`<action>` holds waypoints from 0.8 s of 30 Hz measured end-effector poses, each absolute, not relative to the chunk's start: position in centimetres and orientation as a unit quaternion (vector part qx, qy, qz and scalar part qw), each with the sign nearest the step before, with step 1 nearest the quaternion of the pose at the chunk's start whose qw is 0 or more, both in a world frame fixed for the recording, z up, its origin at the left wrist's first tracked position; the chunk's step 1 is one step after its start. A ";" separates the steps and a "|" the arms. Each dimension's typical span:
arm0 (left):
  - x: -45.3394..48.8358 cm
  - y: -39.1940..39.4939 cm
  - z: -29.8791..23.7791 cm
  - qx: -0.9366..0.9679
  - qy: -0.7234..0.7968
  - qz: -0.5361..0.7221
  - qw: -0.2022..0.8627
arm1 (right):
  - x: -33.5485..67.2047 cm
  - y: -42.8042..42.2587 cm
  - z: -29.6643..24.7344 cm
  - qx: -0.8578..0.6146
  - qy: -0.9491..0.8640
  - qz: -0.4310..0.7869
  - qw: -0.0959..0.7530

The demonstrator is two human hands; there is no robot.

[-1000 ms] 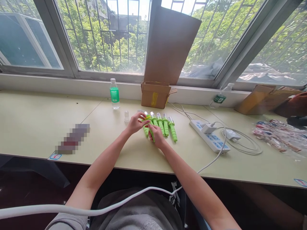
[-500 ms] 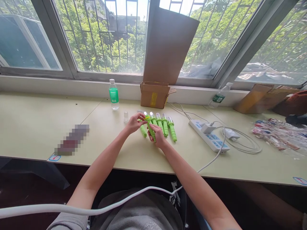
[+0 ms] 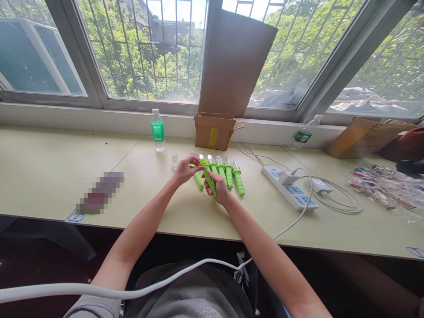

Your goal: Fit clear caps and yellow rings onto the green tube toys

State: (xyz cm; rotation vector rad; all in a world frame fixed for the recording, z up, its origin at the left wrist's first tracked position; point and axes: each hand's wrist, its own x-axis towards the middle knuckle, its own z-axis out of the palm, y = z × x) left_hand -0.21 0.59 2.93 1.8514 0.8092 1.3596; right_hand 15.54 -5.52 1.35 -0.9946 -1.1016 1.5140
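Observation:
My right hand (image 3: 218,186) is closed around the ribbed handle of a green wand-like stick (image 3: 210,181) with a yellow-green collar, tilted away from me above the table. At its upper end, the thumb and fingers of my left hand (image 3: 184,170) pinch the collar. Just past my hands, several similar green sticks with clear tops lie in a row, the rightmost green stick (image 3: 238,180) fully in sight. Another green stick (image 3: 198,181) lies partly hidden behind my left fingers. A small clear cap (image 3: 174,160) stands left of my left hand.
A water bottle (image 3: 158,132) and a cardboard box (image 3: 213,131) stand at the back. On the right are a power strip (image 3: 291,190) with cables, and plastic-wrapped items (image 3: 380,185). A white cable (image 3: 132,292) crosses in front of my body. A blurred-out item (image 3: 101,194) lies left.
Both hands keep their hold on the green stick in almost the same place. The view has shifted very slightly.

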 end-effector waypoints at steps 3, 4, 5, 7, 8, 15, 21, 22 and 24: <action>-0.2 0.6 2.9 0.717 0.309 0.522 0.344 | 15.5 -5.7 1.6 -0.414 -0.454 0.621 0.486; -0.2 0.6 2.8 0.719 0.307 0.519 0.345 | 15.4 -5.7 1.7 -0.412 -0.454 0.622 0.487; -0.2 0.6 2.8 0.722 0.305 0.516 0.345 | 15.4 -5.8 1.7 -0.409 -0.452 0.625 0.489; -0.2 0.6 2.7 0.727 0.301 0.510 0.348 | 15.5 -5.8 1.9 -0.400 -0.441 0.637 0.490; -0.1 0.6 2.7 0.728 0.299 0.508 0.349 | 15.5 -5.8 1.9 -0.396 -0.435 0.646 0.487; 0.2 0.4 2.7 0.722 0.308 0.521 0.335 | 15.8 -5.7 2.1 -0.388 -0.400 0.681 0.475; 0.4 0.1 2.9 0.725 0.317 0.526 0.313 | 16.0 -5.9 2.4 -0.362 -0.397 0.705 0.463; 0.4 0.0 3.0 0.725 0.318 0.526 0.310 | 16.1 -5.9 2.4 -0.362 -0.399 0.706 0.460; 0.4 -0.1 3.0 0.727 0.320 0.527 0.302 | 16.1 -6.0 2.5 -0.364 -0.403 0.705 0.457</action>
